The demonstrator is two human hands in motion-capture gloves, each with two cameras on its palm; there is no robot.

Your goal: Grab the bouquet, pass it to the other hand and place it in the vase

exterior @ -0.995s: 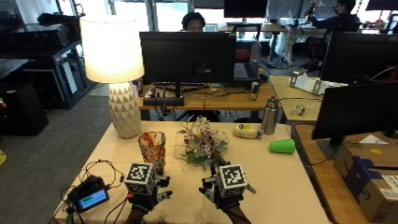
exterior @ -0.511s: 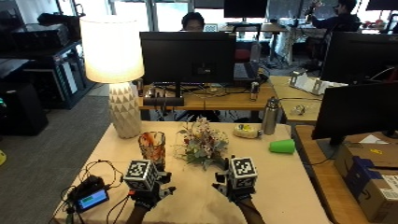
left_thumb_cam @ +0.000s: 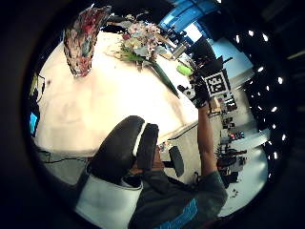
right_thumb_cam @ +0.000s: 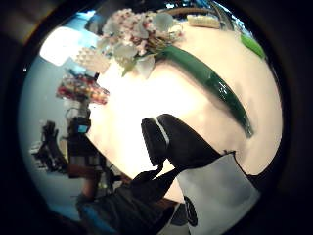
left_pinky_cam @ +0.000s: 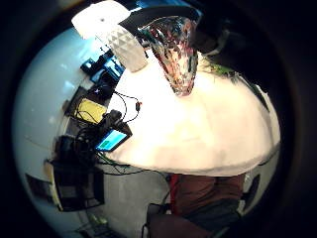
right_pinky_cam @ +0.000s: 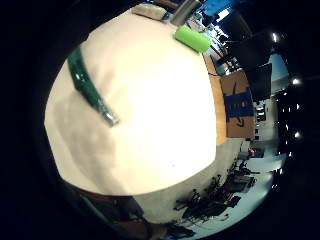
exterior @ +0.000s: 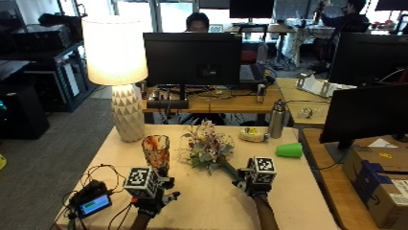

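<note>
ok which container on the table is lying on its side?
The green cup, at the table's right edge near the steel bottle. The bottle and the glass vase both stand upright.

Bright lit lamp (exterior: 115, 50), glare bleaching the table (exterior: 210, 201) in warped, dark-rimmed palm views.
</note>
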